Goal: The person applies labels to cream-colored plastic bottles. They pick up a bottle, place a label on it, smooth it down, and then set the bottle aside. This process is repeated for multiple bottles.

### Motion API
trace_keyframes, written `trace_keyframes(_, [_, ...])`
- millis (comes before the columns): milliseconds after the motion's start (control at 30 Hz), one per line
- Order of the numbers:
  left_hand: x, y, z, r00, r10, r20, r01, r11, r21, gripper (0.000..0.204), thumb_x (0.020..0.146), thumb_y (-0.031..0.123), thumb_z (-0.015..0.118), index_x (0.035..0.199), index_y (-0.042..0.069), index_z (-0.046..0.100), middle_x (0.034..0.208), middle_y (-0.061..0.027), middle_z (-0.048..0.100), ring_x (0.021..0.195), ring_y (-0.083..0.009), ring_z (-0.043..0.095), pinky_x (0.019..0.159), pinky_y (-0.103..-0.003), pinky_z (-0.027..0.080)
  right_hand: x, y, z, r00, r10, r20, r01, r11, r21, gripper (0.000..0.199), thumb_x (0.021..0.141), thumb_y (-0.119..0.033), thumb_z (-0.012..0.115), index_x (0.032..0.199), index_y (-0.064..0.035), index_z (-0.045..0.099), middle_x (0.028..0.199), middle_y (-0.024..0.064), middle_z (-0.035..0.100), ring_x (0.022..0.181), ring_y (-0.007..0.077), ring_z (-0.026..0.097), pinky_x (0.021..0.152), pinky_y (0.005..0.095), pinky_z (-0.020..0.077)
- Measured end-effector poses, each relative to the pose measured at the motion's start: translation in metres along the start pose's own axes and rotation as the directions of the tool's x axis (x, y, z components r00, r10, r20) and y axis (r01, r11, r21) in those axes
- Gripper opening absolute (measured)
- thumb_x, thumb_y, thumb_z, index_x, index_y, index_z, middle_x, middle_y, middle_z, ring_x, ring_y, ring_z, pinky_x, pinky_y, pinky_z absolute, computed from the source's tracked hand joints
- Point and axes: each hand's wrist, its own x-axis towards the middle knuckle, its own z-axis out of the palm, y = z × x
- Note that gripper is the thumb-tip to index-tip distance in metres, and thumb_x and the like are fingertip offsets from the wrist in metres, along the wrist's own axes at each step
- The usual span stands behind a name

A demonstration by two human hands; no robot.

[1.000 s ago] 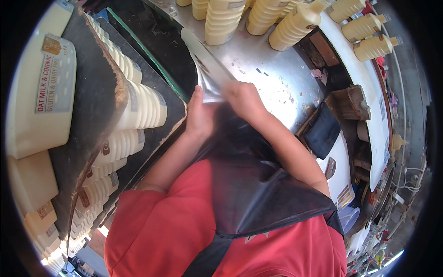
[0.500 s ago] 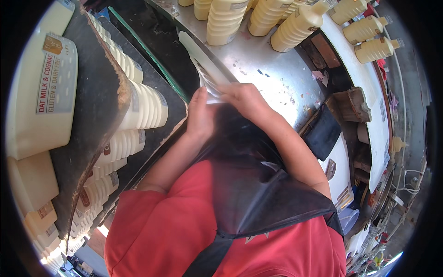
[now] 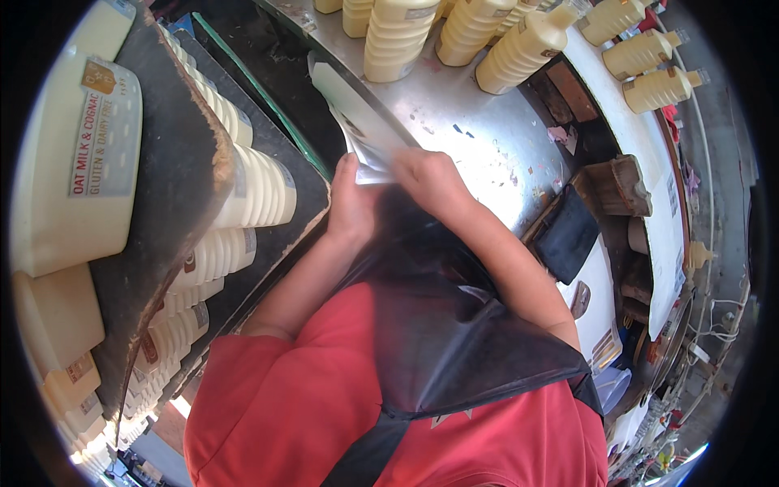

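A small stack of thin whitish sheets, perhaps labels, stands tilted in front of my body. My left hand closes round the near left edge, its thumb pointing up along the sheets. At the near right edge, my right hand is curled with its fingertips against a sheet. Those fingertips are smeared by motion, and the sheet's edge blurs beside them. A fan of white layers shows between the two hands. Print on the sheets is too faint to make out.
Ribbed cream bottles stand on the metal table ahead. More cream bottles line a white surface at right. Dark rough-edged boards with cream containers flank my left. A black pouch-like object lies at right.
My right hand has shifted slightly right and toward me, at the sheets' edge. The sheets look more spread between my hands. My left hand has hardly moved.
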Motion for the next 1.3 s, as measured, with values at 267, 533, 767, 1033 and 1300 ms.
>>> trace_keyframes(267, [0.007, 0.004, -0.003, 0.994, -0.111, -0.001, 0.110, 0.989, 0.097, 0.057, 0.102, 0.059, 0.051, 0.136, 0.013, 0.055, 0.126, -0.0063, 0.066, 0.113, -0.0215, 0.064, 0.094, -0.043, 0.053, -0.025, 0.015, 0.017, 0.948, -0.312, 0.068, 0.319, 0.930, -0.184, 0.017, 0.092, -0.011, 0.056, 0.105, -0.0036, 0.064, 0.093, 0.0160, 0.067, 0.084, 0.0350, 0.069, 0.070, 0.0467, 0.0548])
trace_keyframes(533, [0.006, 0.009, 0.002, 0.953, -0.301, -0.034, 0.303, 0.946, 0.112, 0.055, 0.103, 0.062, 0.046, 0.136, 0.019, 0.055, 0.127, -0.0017, 0.064, 0.116, -0.0201, 0.061, 0.097, -0.045, 0.050, -0.043, -0.004, 0.015, 0.988, -0.112, 0.108, 0.133, 0.968, -0.213, 0.042, 0.092, -0.009, 0.056, 0.134, -0.0018, 0.052, 0.101, 0.0195, 0.069, 0.087, 0.0377, 0.070, 0.074, 0.0472, 0.0559])
trace_keyframes(767, [-0.005, 0.011, 0.009, 0.962, -0.261, 0.075, 0.266, 0.963, -0.054, 0.088, 0.098, 0.078, 0.017, 0.157, 0.015, 0.034, 0.153, -0.0112, 0.048, 0.138, -0.0315, 0.049, 0.109, -0.055, 0.043, -0.053, -0.004, 0.010, 0.981, 0.172, 0.092, -0.164, 0.982, -0.091, 0.016, 0.085, 0.004, 0.047, 0.095, 0.0011, 0.060, 0.097, 0.0254, 0.065, 0.091, 0.0452, 0.065, 0.081, 0.0509, 0.0527])
trace_keyframes(1033, [-0.007, 0.001, -0.017, 0.856, -0.193, 0.480, 0.329, 0.919, -0.217, 0.104, 0.083, 0.077, 0.060, 0.158, 0.013, 0.028, 0.159, -0.0120, 0.038, 0.145, -0.0349, 0.038, 0.119, -0.059, 0.030, -0.073, 0.008, 0.015, 0.970, 0.239, 0.055, -0.229, 0.964, -0.136, 0.016, 0.084, 0.005, 0.047, 0.090, -0.0001, 0.060, 0.092, 0.0247, 0.065, 0.086, 0.0455, 0.064, 0.078, 0.0524, 0.0512])
trace_keyframes(1300, [0.004, -0.018, -0.043, 0.856, -0.275, 0.438, 0.407, 0.880, -0.243, 0.120, 0.066, 0.078, 0.075, 0.155, 0.009, 0.033, 0.156, -0.0157, 0.041, 0.144, -0.0362, 0.039, 0.119, -0.059, 0.030, -0.096, -0.003, 0.012, 0.962, 0.227, 0.150, -0.182, 0.947, -0.264, 0.012, 0.087, 0.001, 0.050, 0.092, -0.0019, 0.060, 0.095, 0.0215, 0.065, 0.091, 0.0422, 0.065, 0.078, 0.0511, 0.0519])
